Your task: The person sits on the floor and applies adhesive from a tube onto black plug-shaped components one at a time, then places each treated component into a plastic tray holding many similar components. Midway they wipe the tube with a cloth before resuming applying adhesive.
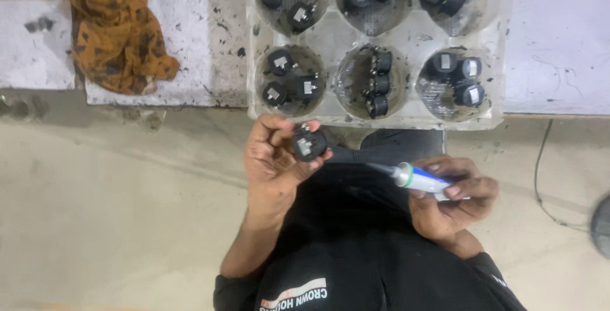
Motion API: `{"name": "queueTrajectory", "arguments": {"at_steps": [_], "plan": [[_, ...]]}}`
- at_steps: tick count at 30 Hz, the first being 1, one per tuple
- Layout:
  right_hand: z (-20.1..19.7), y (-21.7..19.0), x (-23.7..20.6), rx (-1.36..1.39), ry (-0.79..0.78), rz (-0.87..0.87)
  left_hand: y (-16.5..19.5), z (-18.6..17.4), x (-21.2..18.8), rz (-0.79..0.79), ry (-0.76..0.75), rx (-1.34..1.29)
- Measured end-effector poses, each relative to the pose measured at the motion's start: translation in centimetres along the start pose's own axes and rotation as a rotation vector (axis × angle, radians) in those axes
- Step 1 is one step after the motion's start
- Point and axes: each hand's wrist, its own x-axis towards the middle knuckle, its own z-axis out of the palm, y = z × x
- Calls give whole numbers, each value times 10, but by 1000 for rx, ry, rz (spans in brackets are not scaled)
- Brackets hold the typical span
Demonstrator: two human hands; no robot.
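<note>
1. Floor [114,209]: bare concrete, wide open to the left of the lap. A thin cable [539,171] trails on the right, and an elbow swung that way could snag it.
2. Tray [406,34]: clear plastic with six round wells, each holding black parts. Its near edge sits just above the hands, so there is little room forward. A knuckle lifting could likely jolt it.
3. Cloth [117,31]: orange, crumpled, well left of the tray and out of quick reach for wiping.
4. Left hand [273,162]: fingers curled, thumb and fingertips pinching the part.
5. Right hand [452,198]: fingers wrapped around the tube.
6. Tube [420,179]: white, with its nozzle aimed left and the tip near the part but apart from it. A hard squeeze could probably drip onto the dark clothing below.
7. Part [309,144]: small, black, with a metal tab facing up, held over the lap just below the tray edge. The light pinch could let it slip.
</note>
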Motion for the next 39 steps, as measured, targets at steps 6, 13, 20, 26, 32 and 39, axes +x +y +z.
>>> {"name": "queueTrajectory", "arguments": {"at_steps": [6,13,20,26,32,39], "plan": [[23,1,8,-184,-209,-168,1,-17,-7,132,-78,285],[17,-11,11,-282,-315,-190,2,1,-13,203,-77,491],[12,-9,16,-362,-388,-300,-3,3,-10,199,-96,536],[6,-13,14,-412,-456,-308,-5,1,-10,173,-126,576],[-1,-13,11,-352,-479,-281,-11,0,-10,128,-136,508],[-6,-9,11,-317,-508,-291,-13,-1,-9,91,-133,465]]}}
